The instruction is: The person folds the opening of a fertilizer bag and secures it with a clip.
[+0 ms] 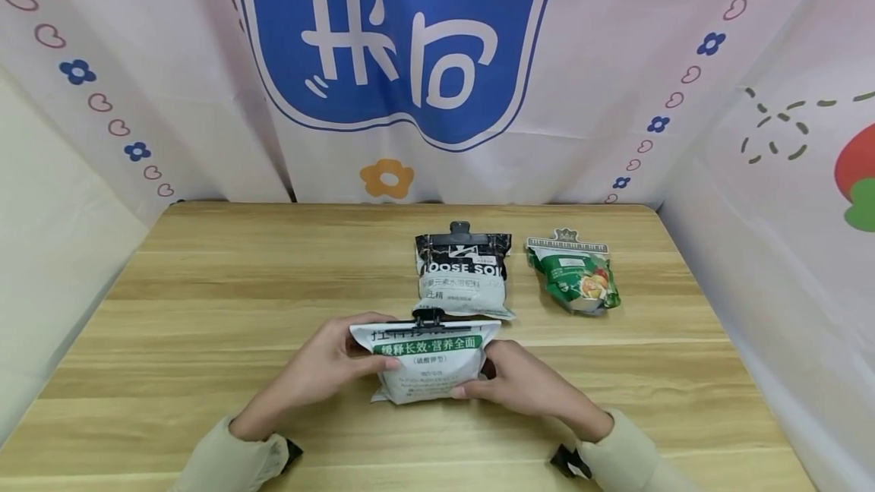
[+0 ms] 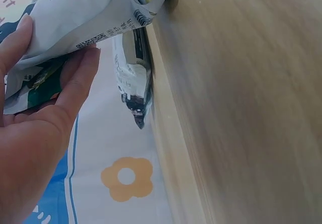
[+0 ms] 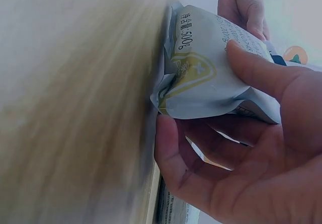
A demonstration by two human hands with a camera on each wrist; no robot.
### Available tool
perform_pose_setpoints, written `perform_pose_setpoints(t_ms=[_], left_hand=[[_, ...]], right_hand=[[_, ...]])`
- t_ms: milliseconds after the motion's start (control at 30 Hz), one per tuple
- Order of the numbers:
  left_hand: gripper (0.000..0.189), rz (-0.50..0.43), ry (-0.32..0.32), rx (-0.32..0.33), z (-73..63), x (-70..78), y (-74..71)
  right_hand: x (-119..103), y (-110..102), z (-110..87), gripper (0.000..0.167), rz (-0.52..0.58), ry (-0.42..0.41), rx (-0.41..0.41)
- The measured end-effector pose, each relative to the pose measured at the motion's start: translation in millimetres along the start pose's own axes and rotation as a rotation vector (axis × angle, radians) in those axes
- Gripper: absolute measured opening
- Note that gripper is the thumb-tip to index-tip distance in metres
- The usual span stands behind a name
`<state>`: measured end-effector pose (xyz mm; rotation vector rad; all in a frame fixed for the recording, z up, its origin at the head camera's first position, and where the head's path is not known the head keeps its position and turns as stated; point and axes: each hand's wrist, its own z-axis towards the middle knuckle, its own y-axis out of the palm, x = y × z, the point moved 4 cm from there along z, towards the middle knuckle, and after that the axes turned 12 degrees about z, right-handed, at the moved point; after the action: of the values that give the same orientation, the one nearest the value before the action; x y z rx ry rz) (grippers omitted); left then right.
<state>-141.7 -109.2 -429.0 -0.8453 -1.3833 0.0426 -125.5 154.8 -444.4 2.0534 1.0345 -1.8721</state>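
Note:
A white fertilizer bag with a green printed band stands near the middle of the wooden table, its top folded and pinched by a black clip. My left hand holds its left side, thumb on the printed face and fingers behind. On the opposite side my right hand grips the lower corner, thumb in front. From the left wrist, the bag's underside shows above the left fingers. In the right wrist view, the bag's lower part sits close to the tabletop, between right thumb and fingers.
Just behind stands a black and white soil bag marked LOOSE SOIL, with a black clip. Farther right lies a green pouch with fruit printed on it, held by a wide silver clip. A printed cloth hangs behind the table.

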Motion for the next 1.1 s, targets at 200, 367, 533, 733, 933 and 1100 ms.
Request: perform_pose_setpoints(t_ms=[200, 367, 533, 733, 933, 1100], left_hand=[[0.061, -0.021, -0.006, 0.035, -2.5, -2.8, -6.7], [0.063, -0.015, -0.052, 0.073, -4.0, -5.6, -12.4], [0.065, 0.002, -0.09, 0.137, -5.9, -7.5, -19.4], [0.063, 0.008, -0.138, 0.202, -9.5, -9.4, -29.0], [0.058, 0.039, -0.202, 0.273, -12.6, -13.6, -40.2], [0.061, 0.027, -0.26, 0.328, -12.8, -17.6, -49.4]], right_hand=[[-7, 1, 1.9, 0.04, 0.008, -0.007, -0.003], [-10, 3, 5.6, 0.032, 0.018, -0.004, -0.016], [-15, 5, 10.2, 0.028, 0.05, 0.0, -0.021], [-22, 9, 16.9, 0.028, 0.05, -0.019, -0.007], [-31, 14, 26.5, 0.026, 0.047, -0.028, -0.001], [-35, 18, 36.9, 0.023, 0.036, -0.029, 0.031]])
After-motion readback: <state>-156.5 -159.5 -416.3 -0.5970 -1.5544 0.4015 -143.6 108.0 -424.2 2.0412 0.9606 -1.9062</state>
